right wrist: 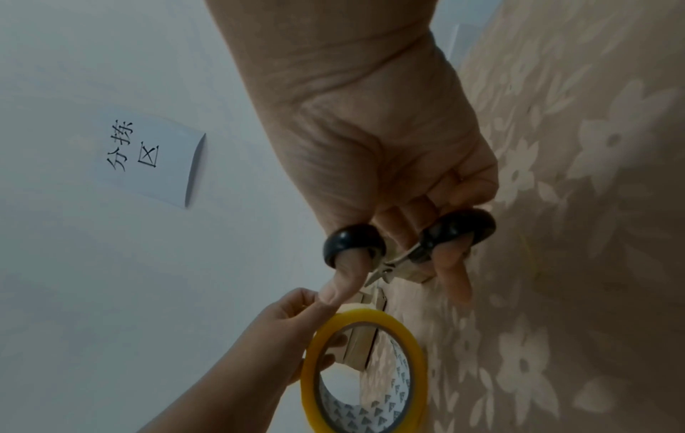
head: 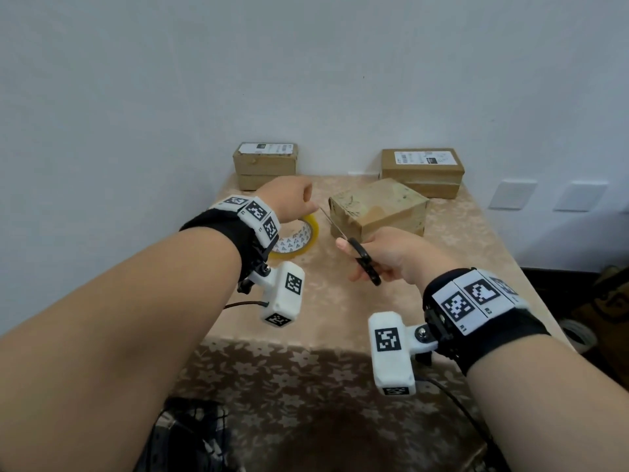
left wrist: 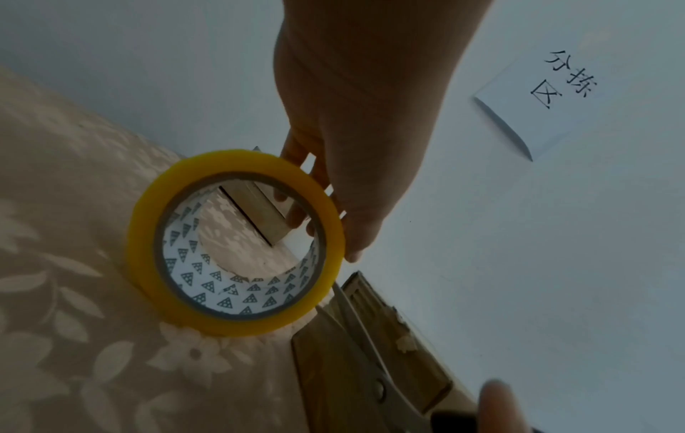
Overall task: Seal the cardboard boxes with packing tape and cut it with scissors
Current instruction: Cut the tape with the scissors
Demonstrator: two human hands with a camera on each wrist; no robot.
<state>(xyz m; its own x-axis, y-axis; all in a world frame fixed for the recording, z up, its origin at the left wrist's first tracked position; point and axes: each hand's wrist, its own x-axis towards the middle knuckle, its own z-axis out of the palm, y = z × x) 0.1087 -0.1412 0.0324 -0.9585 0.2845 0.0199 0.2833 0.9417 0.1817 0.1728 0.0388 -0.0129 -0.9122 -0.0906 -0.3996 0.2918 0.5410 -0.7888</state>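
My left hand (head: 301, 204) grips a yellow-edged tape roll (head: 308, 238) by its far rim, left of a worn cardboard box (head: 381, 204) in mid-table. The left wrist view shows the tape roll (left wrist: 237, 159) on edge over the cloth, with fingers (left wrist: 296, 158) behind it. My right hand (head: 381, 253) holds black-handled scissors (head: 366, 262), thumb and a finger through the loops. The blades run up-left to the box's left end, between roll and box. In the right wrist view the scissors (right wrist: 458, 227) lie just above the tape roll (right wrist: 370, 318). Any stretched tape is too faint to see.
Two stacks of labelled cardboard boxes stand at the back against the wall, one left (head: 265, 165) and one right (head: 422, 172). The flowered tablecloth (head: 306, 369) hangs over the near edge. A paper sign (left wrist: 548, 96) hangs on the wall. Dark clutter (head: 606, 301) sits on the floor at right.
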